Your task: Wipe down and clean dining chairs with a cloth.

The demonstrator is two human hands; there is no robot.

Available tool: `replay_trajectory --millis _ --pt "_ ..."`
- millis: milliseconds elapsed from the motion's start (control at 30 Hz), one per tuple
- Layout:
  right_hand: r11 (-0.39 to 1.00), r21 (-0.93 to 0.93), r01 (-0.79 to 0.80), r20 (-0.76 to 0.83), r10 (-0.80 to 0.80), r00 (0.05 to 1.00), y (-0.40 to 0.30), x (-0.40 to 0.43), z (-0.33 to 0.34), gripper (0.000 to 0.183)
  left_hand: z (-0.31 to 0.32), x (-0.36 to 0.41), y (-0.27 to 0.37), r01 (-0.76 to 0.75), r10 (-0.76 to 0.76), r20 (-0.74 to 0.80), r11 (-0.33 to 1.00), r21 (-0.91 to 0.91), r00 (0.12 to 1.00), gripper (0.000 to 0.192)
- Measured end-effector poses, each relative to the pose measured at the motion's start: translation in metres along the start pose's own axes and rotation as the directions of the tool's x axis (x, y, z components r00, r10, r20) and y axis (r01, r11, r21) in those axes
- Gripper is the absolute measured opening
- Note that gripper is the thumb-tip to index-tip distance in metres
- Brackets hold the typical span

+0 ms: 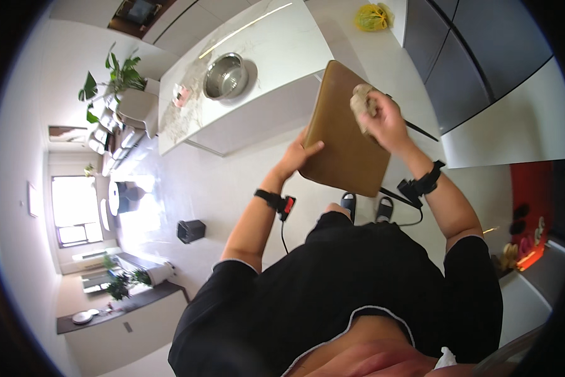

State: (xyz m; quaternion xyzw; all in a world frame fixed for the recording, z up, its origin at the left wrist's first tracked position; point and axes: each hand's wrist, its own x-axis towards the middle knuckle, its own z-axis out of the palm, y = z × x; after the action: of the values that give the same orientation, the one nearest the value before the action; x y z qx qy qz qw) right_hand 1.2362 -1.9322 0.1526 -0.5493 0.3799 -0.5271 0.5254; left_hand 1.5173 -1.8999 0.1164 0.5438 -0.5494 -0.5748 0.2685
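Observation:
In front of me stands a chair with a tan-brown upholstered panel, its dark thin legs partly showing at the right and below. My left hand grips the panel's left edge, thumb on the face and the other fingers hidden behind it. A crumpled beige-grey cloth lies against the upper right of the panel, pinched in my right hand. Beyond the chair, a stainless steel basin sits on the white marble-patterned island, with a pink and white packet near it.
A black waste bin stands on the floor at left. A yellow mesh bag of green contents lies on the floor beside grey cabinets. Chairs and potted plants stand farther left. A red mat with footwear is at right.

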Motion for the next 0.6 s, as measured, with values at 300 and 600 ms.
replay_trajectory --millis 300,600 --pt "0.593 -0.704 0.391 0.22 -0.342 0.914 0.105 0.007 0.072 0.064 -0.013 0.013 0.02 0.075 -0.041 0.253 0.989 -0.124 0.966 0.093" --pt "0.726 -0.621 0.297 -0.1 -0.448 0.888 0.118 0.049 0.075 0.044 -0.018 0.041 0.019 -0.032 -0.038 0.272 0.969 0.246 0.961 0.089"
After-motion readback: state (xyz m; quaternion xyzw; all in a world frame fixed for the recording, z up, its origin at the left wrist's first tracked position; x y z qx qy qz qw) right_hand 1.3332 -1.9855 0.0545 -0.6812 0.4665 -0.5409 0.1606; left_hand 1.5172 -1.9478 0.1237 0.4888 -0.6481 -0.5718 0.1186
